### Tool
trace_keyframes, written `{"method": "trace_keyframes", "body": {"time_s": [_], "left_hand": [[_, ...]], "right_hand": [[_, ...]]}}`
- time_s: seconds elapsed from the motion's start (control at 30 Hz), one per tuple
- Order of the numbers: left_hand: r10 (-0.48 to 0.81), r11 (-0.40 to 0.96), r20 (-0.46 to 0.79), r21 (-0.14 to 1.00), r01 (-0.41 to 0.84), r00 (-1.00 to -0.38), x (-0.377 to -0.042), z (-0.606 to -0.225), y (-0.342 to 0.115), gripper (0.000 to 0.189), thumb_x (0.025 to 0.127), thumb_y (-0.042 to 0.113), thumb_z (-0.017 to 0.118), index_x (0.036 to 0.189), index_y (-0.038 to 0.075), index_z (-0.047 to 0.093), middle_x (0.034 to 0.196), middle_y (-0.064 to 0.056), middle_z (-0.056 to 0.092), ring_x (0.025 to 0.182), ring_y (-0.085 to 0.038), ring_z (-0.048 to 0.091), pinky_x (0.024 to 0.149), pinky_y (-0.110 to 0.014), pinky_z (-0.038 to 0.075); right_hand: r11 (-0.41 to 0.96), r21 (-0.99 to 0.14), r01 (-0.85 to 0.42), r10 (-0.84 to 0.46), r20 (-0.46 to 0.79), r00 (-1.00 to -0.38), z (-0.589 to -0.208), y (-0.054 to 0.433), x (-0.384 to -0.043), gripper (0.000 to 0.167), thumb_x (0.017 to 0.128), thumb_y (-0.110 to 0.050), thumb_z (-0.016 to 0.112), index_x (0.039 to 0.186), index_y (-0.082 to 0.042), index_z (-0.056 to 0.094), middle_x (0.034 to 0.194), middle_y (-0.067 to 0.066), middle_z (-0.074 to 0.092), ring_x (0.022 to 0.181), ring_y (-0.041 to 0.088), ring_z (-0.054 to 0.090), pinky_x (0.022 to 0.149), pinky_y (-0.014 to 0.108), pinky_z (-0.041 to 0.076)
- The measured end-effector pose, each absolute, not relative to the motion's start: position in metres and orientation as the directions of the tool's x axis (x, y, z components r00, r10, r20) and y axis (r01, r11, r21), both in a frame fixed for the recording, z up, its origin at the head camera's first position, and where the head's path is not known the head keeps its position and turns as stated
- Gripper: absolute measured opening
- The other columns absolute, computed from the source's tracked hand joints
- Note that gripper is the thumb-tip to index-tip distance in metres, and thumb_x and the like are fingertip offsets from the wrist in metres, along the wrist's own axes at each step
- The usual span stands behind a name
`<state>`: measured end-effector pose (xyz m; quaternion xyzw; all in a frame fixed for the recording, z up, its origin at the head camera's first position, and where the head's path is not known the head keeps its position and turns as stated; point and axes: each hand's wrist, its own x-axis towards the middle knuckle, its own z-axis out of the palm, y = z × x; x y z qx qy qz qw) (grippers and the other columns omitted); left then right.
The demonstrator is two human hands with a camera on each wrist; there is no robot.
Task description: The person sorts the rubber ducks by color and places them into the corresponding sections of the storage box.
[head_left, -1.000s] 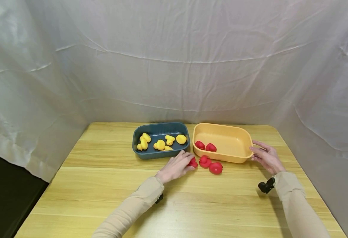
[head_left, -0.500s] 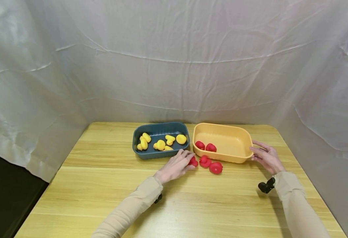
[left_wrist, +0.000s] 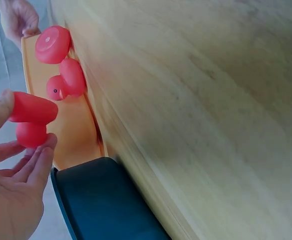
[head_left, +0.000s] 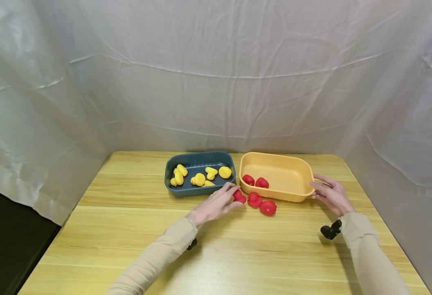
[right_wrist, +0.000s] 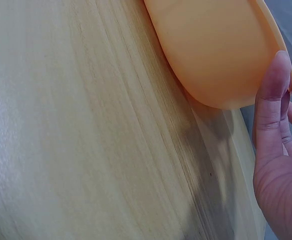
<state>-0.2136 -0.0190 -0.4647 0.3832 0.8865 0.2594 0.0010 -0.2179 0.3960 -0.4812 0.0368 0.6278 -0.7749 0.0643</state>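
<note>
In the left wrist view a red rubber duck (left_wrist: 33, 109) sits between the thumb and fingertips of my left hand (left_wrist: 15, 185), which pinches it. The head view has this left hand (head_left: 213, 206) low over the table, just in front of the dark blue basket (head_left: 190, 193). Two more red ducks, one (head_left: 254, 200) and another (head_left: 268, 208), lie on the table to its right, before the orange basket (head_left: 293, 197). My right hand (head_left: 333, 196) grips that basket's right end; in the right wrist view the thumb (right_wrist: 275, 80) lies against the wall, fingers partly hidden behind it.
Several yellow ducks (head_left: 199, 179) lie in the blue basket. Two red ducks (head_left: 262, 183) lie at the left end of the orange one. Both baskets stand side by side near the back of the wooden table (head_left: 260, 254). Pale curtains (head_left: 216, 82) hang behind and beside it.
The left hand has drawn back slightly to the left, so more of the red duck shows at its fingertips. The right hand and both baskets have stayed in place.
</note>
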Motion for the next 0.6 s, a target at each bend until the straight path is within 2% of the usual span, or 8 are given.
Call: {"method": "trace_keyframes", "body": {"time_s": [0.13,0.27,0.43,0.6], "left_hand": [[0.645,0.553,0.142,0.592,0.586,-0.751,-0.217,-0.462,-0.021,0.061,0.102,0.04,0.056,0.147,-0.001,0.048,0.14,-0.009,0.049,0.117,-0.022,0.059,0.103,-0.033,0.054],[0.614,0.516,0.131,0.68,0.522,-0.778,-0.222,-0.459,-0.023,0.057,0.102,0.04,0.057,0.143,0.002,0.053,0.135,-0.009,0.052,0.115,-0.025,0.058,0.101,-0.035,0.053],[0.57,0.458,0.145,0.761,0.459,-0.809,-0.23,-0.455,-0.023,0.05,0.099,0.036,0.064,0.137,0.004,0.059,0.13,-0.01,0.057,0.116,-0.021,0.058,0.105,-0.039,0.052],[0.56,0.404,0.161,0.803,0.438,-0.813,-0.241,-0.451,-0.019,0.047,0.098,0.03,0.067,0.134,0.0,0.061,0.123,-0.01,0.065,0.112,-0.023,0.065,0.102,-0.035,0.055]], "right_hand": [[-0.202,-0.968,0.151,-0.052,-0.143,-0.988,-0.481,0.396,-0.218,0.049,0.098,-0.003,0.062,0.145,-0.005,0.046,0.09,0.0,0.076,0.071,0.01,0.069,0.065,0.021,0.063],[-0.207,-0.966,0.155,-0.055,-0.147,-0.988,-0.481,0.397,-0.218,0.041,0.098,-0.003,0.061,0.137,-0.011,0.053,0.09,0.0,0.076,0.071,0.01,0.069,0.065,0.021,0.063],[-0.218,-0.964,0.152,-0.063,-0.142,-0.988,-0.48,0.397,-0.217,0.033,0.099,-0.002,0.06,0.128,-0.016,0.06,0.089,0.0,0.076,0.07,0.01,0.069,0.065,0.022,0.063],[-0.218,-0.964,0.155,-0.059,-0.146,-0.988,-0.48,0.397,-0.217,0.036,0.098,-0.002,0.061,0.132,-0.013,0.056,0.09,0.0,0.076,0.07,0.011,0.069,0.065,0.022,0.063]]}}
